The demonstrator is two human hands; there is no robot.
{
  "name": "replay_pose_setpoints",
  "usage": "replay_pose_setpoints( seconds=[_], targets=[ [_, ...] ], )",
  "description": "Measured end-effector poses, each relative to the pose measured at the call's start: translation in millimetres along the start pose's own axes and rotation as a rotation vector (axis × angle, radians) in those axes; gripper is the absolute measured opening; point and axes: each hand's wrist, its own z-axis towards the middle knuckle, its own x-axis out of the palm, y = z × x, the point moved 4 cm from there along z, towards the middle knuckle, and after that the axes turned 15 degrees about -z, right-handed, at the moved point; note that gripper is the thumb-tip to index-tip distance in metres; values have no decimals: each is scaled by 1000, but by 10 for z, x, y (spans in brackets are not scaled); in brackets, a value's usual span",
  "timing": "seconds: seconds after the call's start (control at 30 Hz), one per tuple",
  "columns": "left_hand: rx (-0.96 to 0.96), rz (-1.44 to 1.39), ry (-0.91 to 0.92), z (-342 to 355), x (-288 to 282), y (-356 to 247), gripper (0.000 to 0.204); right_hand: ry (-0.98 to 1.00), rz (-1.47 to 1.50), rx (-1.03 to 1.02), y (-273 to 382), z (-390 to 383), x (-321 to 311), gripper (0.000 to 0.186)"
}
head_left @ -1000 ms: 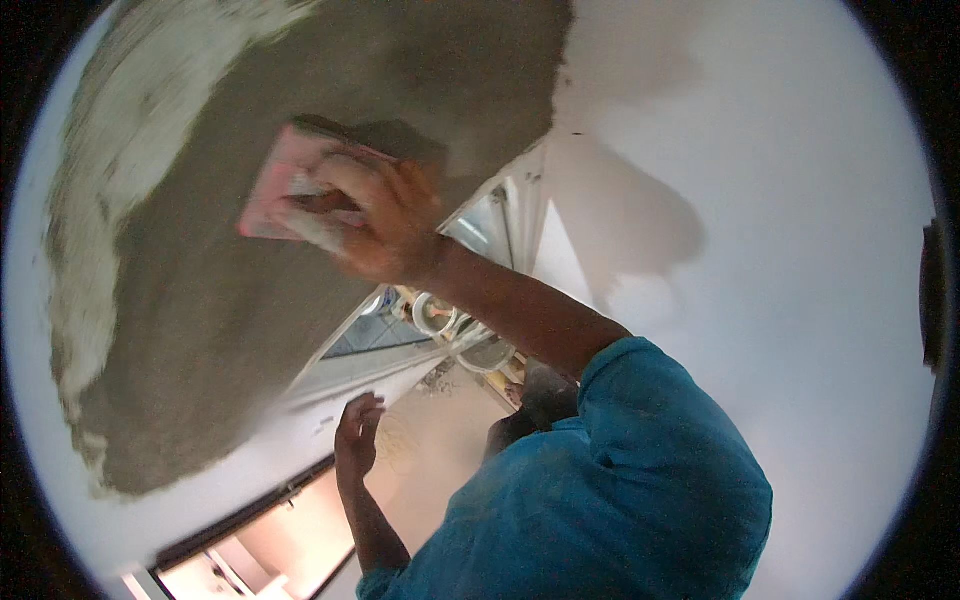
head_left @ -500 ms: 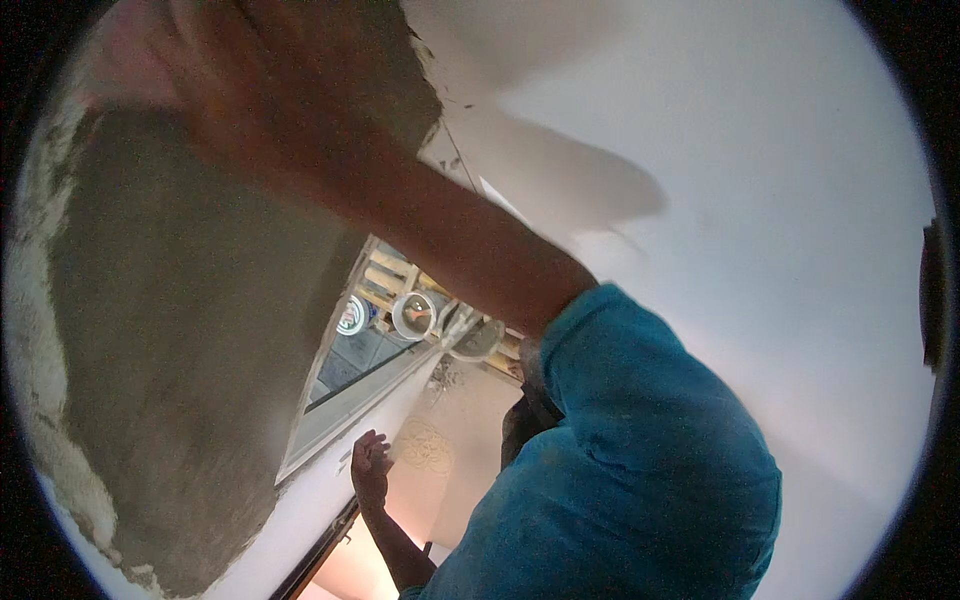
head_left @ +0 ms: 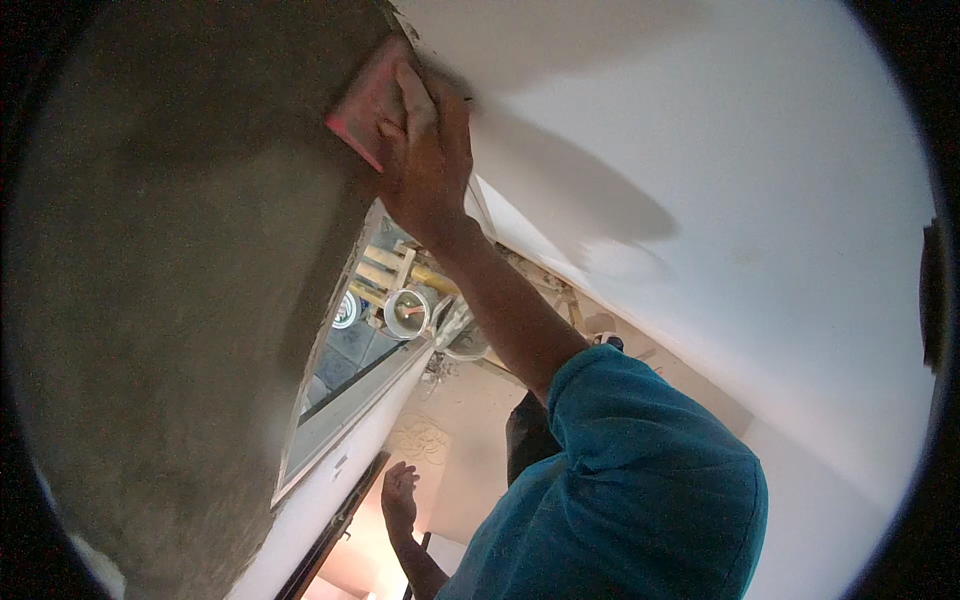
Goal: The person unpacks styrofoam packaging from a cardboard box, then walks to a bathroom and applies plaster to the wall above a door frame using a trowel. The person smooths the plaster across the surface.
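A flat, rectangular pink sponge [head_left: 362, 115] lies against grey wet-looking plaster [head_left: 170, 300], close to the plaster's upper right edge. My right hand [head_left: 425, 150] grips it, fingers spread over its back, with the arm stretched up. Where the plaster ends, a smooth white wall surface [head_left: 760, 200] begins. Lower down, away from the wall, my left hand [head_left: 400, 492] is raised with its fingers apart and nothing in it.
Through a triangular gap below the wall edge show a white bucket [head_left: 408, 314] with an orange-handled thing inside, a wooden pallet [head_left: 378, 272] and a round tub [head_left: 345, 310]. A pale frame edge [head_left: 340, 440] borders the gap. Below runs a tan floor [head_left: 470, 420].
My right hand has swept from the far upper left across the plaster to its right edge, bringing the sponge into clear sight. My left hand has shifted slightly right and down.
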Motion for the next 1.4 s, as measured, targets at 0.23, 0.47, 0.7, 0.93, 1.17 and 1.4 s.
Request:
replay_pose_setpoints(
  seconds=[0.23,0.47,0.7,0.93,1.17,1.4],
  targets=[
    [-4,0,12,-15,228,24,37,-36,186,-129,98,73,-442,48],
    [-11,-47,-5,-58,362,192,39,-80,-69,-343,586,1115,-66,42],
    [-103,-38,-73,-289,249,410,39,-68,105,-2,-32,-235,-117,53],
    [-76,103,-103,-547,154,339,34,2,147,327,-66,-684,241,28],
    [57,165,9,-176,175,153,33,269,568,383,1146,-1611,-318,35],
    [215,396,32,-492,260,322,31,58,554,525,-44,-830,148,45]
  ],
)
